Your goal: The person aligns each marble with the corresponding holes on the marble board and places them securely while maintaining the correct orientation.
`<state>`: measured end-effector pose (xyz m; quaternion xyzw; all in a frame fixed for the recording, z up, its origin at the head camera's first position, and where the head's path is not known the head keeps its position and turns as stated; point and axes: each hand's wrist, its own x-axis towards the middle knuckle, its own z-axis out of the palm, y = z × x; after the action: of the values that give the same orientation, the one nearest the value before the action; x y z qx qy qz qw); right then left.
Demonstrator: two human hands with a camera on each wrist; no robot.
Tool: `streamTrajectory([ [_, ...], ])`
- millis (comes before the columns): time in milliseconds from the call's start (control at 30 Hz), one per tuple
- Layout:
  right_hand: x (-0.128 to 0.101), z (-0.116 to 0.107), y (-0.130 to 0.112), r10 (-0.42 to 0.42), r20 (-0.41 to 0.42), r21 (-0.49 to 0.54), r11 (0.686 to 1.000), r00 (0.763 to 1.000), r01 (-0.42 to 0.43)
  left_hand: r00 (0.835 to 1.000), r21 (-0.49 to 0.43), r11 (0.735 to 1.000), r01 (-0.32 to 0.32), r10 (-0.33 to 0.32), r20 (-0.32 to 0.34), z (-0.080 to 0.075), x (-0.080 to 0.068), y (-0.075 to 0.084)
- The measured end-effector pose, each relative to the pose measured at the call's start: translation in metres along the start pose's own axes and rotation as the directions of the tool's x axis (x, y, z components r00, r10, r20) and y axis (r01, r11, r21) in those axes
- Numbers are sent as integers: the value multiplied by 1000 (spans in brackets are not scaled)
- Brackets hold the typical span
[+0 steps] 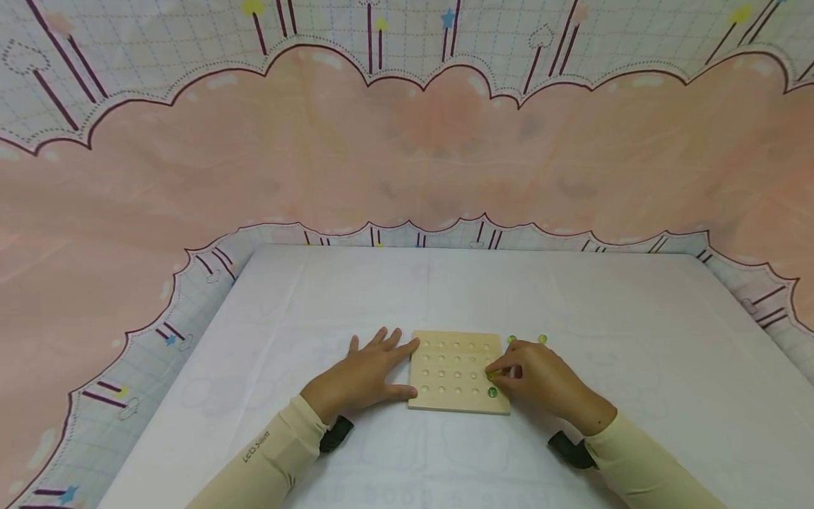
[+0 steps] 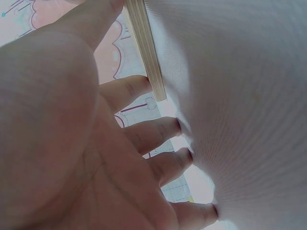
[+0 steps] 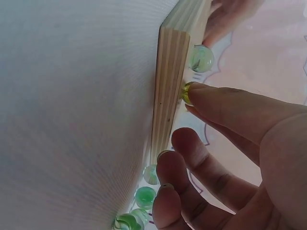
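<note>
A wooden board (image 1: 458, 359) with rows of round hollows lies flat on the white table. My left hand (image 1: 362, 375) is spread at its left side, thumb and index finger touching that edge; the left wrist view shows the other fingertips against the tabletop. Over the board's right column, my right hand (image 1: 540, 375) pinches a yellow marble (image 3: 186, 93) between thumb and index finger, its other fingers loosely bent. A greenish glass marble (image 1: 492, 392) sits in the near right corner hollow.
Past the board's far right corner, a yellow-green marble (image 1: 543, 339) and another marble (image 1: 511, 339) lie on the tabletop. In the right wrist view, several marbles, including a green one (image 3: 145, 197), stand beyond my fingers. A patterned cloth (image 1: 407, 155) hangs behind the table.
</note>
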<state>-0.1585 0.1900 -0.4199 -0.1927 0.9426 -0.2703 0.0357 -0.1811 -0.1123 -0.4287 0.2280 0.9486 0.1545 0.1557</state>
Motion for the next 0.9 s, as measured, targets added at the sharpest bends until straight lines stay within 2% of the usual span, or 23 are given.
streamTrajectory([
  [300,0,2,1,-31,-6,-8,999,999,31,1000,-8,1000,9,-9,1,-2,-1,3],
  [900,-1,1,-1,7,0,-26,1000,1000,-7,1000,-25,1000,1,-1,3,-4,-4,4],
])
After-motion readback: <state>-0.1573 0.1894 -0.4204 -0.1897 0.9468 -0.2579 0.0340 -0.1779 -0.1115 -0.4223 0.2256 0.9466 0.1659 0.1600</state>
